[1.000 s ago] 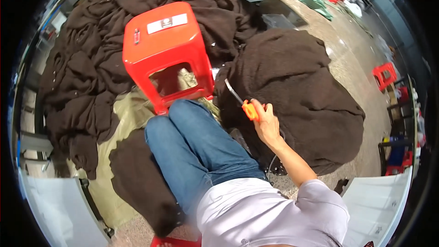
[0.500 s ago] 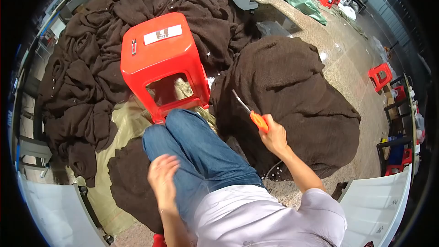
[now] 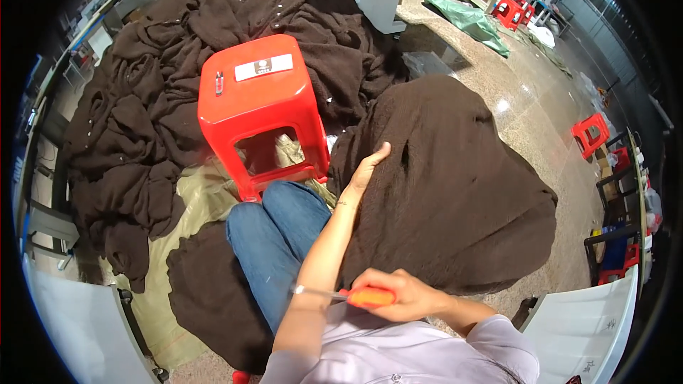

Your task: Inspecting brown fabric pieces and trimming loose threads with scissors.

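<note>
A large piece of brown knitted fabric is bunched to the right of my knees. My left hand grips its left edge, thumb on top; the other fingers are hidden by the fabric. Close to my body, my right hand is closed around the orange handle of a tool with a thin metal shaft. That shaft points left, across my left forearm, and its exact kind is unclear. Ahead of my knees stands a red plastic stool, with a small red-and-dark item and a white label on top.
A big heap of brown fabric spreads behind and left of the stool. More brown fabric lies by my left leg on yellowish sheeting. White panels flank me. Another red stool stands far right.
My left hand has moved from my lap across to the right-hand fabric and taken hold of it. My right hand has drawn the tool back toward my body and turned it leftward.
</note>
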Tool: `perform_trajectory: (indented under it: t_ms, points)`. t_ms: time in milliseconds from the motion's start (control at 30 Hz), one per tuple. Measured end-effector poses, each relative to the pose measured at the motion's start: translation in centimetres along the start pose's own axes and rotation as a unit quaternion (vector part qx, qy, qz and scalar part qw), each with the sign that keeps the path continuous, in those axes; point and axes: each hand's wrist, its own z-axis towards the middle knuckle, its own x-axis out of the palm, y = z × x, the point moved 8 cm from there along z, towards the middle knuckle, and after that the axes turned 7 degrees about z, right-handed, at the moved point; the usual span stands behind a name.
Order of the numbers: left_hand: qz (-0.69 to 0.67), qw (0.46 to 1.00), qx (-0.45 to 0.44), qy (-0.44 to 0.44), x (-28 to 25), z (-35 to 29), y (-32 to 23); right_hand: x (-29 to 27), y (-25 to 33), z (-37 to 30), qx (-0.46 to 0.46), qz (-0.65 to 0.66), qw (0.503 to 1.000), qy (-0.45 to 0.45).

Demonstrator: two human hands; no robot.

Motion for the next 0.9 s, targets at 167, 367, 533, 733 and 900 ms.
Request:
perform_trajectory:
  t_ms: [167, 367, 533, 733, 900]
  points:
    - [0.307, 0.906, 0.192, -0.218, -3.5, -5.5, -14.5, 4.0, 0.5, 1.3, 0.019, 0.039, 0.985, 0.168]
    - [0.239, 0.719, 0.489, -0.433, -4.4, -29.7, -35.6, 1.2, 4.5, 5.2, -0.067, -0.002, 0.996, 0.059]
    - [0.212, 0.676, 0.496, -0.502, -9.8, -43.2, -36.4, 0.9, 5.0, 10.7, -0.099, -0.092, 0.991, -0.019]
    - [-0.059, 0.711, 0.423, -0.558, -24.8, -45.7, -28.1, -2.5, 7.3, 17.2, -0.178, -0.143, 0.965, -0.131]
    - [0.074, 0.693, 0.546, -0.465, -11.1, -39.4, -42.3, -10.4, 20.1, 19.0, -0.316, -0.238, 0.862, -0.317]
